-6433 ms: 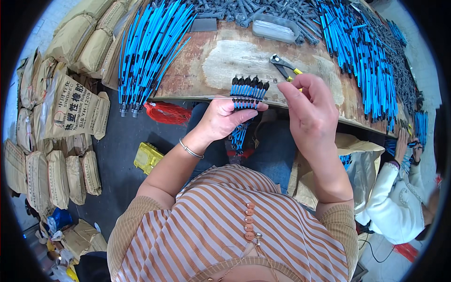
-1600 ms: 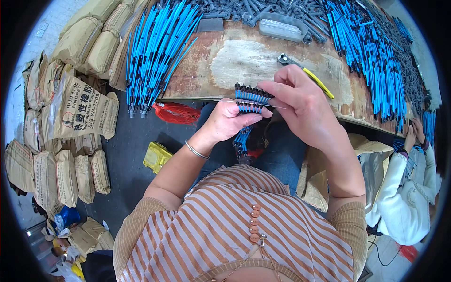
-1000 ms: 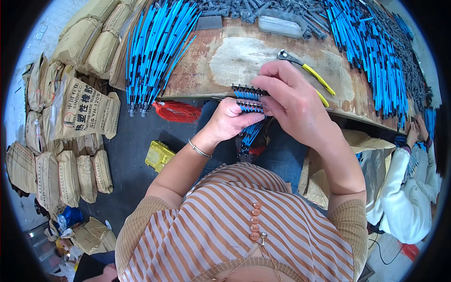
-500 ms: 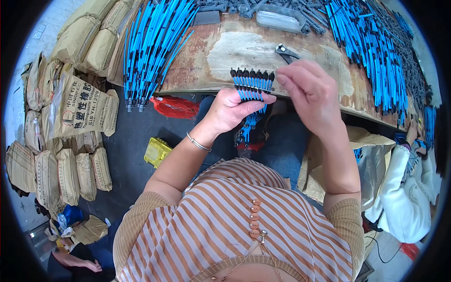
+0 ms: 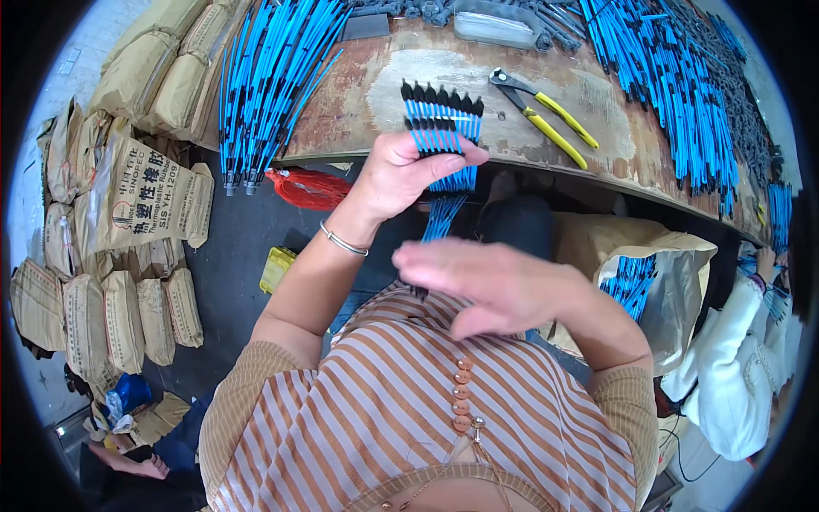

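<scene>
My left hand (image 5: 388, 183) is closed around a bundle of thin blue tubes (image 5: 441, 107) just past the table's near edge. Black tips stand up in two rows above the fingers, and the blue lengths hang down below them toward my lap. My right hand (image 5: 503, 286) is in front of my striped top, slightly blurred, fingers stretched out and thumb apart, with nothing visible in it. It passes in front of the bundle's lower end and partly hides it.
Yellow-handled pliers (image 5: 554, 136) lie on the wooden table (image 5: 384, 102). Blue tube piles (image 5: 277, 77) flank it, with a plastic tray (image 5: 495, 30) behind. An opened paper bag (image 5: 695, 247) is right, a red net bundle (image 5: 307, 188) below the edge. A co-worker's white sleeve (image 5: 725, 333) shows far right.
My right hand has moved from beside the black tips down and left toward my torso. The pliers now show in full. The bundle in my left hand has risen and tilted slightly.
</scene>
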Available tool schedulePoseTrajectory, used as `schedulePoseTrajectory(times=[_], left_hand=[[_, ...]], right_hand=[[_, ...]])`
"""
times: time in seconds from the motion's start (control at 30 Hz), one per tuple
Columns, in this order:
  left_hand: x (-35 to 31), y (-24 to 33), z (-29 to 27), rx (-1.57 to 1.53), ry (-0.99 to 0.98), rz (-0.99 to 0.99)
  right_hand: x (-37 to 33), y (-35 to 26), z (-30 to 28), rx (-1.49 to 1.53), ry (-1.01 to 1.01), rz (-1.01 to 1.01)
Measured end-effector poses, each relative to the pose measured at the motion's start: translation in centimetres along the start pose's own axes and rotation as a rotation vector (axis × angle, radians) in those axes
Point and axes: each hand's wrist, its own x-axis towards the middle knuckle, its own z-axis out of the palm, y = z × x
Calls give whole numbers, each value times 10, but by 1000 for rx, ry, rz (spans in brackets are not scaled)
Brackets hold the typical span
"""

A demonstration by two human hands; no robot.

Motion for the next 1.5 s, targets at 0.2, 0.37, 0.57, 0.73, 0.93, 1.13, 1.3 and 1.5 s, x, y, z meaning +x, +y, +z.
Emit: schedulePoseTrajectory(times=[0.2, 0.37, 0.57, 0.73, 0.93, 1.13, 1.3, 1.5], left_hand=[[18, 35, -12, -309, 87, -32], [44, 67, -16, -175, 90, 20], [7, 67, -4, 89, -72, 133], [-47, 40, 5, 225, -284, 97], [-27, 38, -3, 354, -341, 402], [-28, 36, -11, 424, -372, 459], [-29, 31, -13, 413, -348, 459], [-27, 29, -11, 389, -354, 430]], right_hand=[[-7, -15, -88, -181, 876, 514], [-11, 13, -112, -564, 735, 553], [-2, 49, -144, -846, 693, 532], [19, 103, -200, -1031, 626, 526], [80, 129, -236, -923, 291, 930], [88, 174, -222, -1312, 12, 837], [76, 168, -218, -1276, 116, 800], [61, 124, -197, -1204, 432, 536]])
